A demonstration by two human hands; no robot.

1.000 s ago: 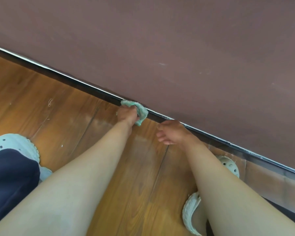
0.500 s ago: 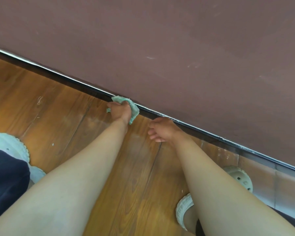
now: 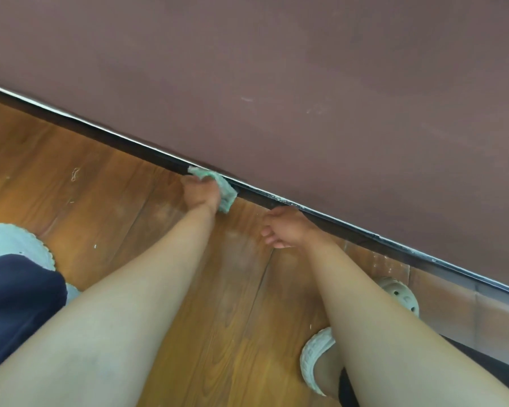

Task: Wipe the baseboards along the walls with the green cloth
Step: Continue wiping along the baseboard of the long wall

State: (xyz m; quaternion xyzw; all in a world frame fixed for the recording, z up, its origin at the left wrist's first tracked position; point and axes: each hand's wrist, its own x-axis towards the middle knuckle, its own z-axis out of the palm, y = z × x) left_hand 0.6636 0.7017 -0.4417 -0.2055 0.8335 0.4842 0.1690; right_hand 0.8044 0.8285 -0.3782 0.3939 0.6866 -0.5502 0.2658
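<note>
Head view, sole entry.

Item: cloth (image 3: 222, 188), green, bunched, pressed against the baseboard (image 3: 147, 155) where wall (image 3: 276, 69) meets floor (image 3: 115, 207). Soft, light and limp by appearance; likely to fold over itself and slip off the narrow top edge unless wadded. Best hold, by judgement: a full-palm wad, fingers behind the bulk, so pressure lands on the trim.

Item: left hand (image 3: 202, 195), grip pressed together around the cloth, knuckles facing the camera, cloth showing above and to the right of the fist.

Item: right hand (image 3: 284, 227), grip loosely curled, holding nothing, just beside the baseboard; contact with the floor cannot be told.

Item: baseboard, dark, thin pale top edge, running diagonally from upper left to lower right. White specks visible on the edge right of the cloth.

Item: floor, wood planks, small debris at left.

Item: shoes (image 3: 316, 359), pale, perforated, one at each side.
</note>
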